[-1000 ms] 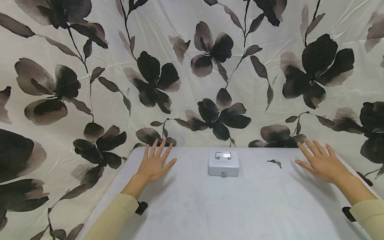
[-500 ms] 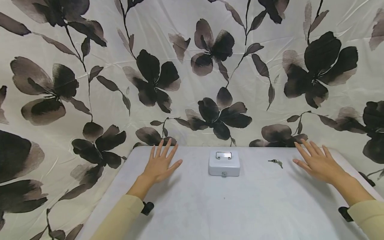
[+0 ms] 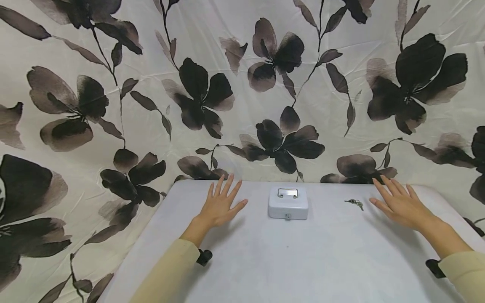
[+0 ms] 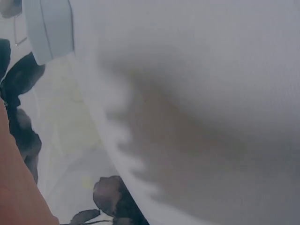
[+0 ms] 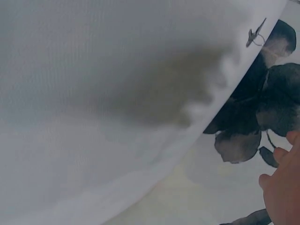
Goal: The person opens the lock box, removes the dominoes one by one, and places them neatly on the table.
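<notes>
A small white metal cash box [image 3: 288,204] stands closed on the table, its wire handle on the lid and a lock on the front face. To its right lies a small bunch of keys [image 3: 354,203], also seen as keys [image 5: 254,35] in the right wrist view. My left hand [image 3: 219,206] hovers left of the box with fingers spread, holding nothing. My right hand [image 3: 403,206] is held above the table right of the keys, fingers straight and apart, likewise holding nothing. Part of the box [image 4: 52,28] shows at the left wrist view's upper left.
The white table [image 3: 295,269] reaches back to a hanging cloth [image 3: 227,25] printed with dark flowers. Both hands cast soft shadows on the tabletop. A black wrist device [image 3: 204,257] sits at the left cuff, another wrist device [image 3: 435,268] at the right.
My left hand has moved right, closer to the cash box. The right hand has drifted slightly left toward the keys. The head view has shifted a little; box and keys stay in place on the table.
</notes>
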Action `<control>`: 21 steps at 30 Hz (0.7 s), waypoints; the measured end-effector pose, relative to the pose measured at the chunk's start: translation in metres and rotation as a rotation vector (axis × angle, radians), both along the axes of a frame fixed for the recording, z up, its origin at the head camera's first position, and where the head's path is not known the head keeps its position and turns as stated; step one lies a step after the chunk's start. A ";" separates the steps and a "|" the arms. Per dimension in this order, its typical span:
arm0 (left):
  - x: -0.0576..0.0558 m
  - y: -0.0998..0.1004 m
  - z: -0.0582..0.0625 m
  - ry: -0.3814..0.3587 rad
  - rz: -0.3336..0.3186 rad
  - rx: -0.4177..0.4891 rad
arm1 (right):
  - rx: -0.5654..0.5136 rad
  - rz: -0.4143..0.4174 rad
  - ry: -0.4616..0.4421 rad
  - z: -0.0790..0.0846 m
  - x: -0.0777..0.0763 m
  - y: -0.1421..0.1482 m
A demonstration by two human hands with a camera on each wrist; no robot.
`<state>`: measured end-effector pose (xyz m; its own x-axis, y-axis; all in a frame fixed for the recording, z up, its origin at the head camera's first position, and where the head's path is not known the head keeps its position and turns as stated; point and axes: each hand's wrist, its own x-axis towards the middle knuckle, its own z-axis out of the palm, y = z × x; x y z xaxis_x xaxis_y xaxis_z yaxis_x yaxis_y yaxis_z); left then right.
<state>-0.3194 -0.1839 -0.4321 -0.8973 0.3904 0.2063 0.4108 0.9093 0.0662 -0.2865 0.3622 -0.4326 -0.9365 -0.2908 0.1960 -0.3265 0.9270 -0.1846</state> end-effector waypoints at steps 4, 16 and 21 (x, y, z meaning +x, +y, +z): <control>0.001 0.008 -0.003 -0.016 -0.008 0.009 | -0.046 0.008 -0.027 -0.005 -0.002 -0.002; -0.004 0.028 -0.014 -0.100 -0.054 0.115 | -0.164 0.049 -0.067 -0.016 -0.009 -0.013; -0.008 0.037 -0.017 -0.143 -0.090 0.169 | -0.293 0.082 -0.151 -0.014 -0.017 -0.018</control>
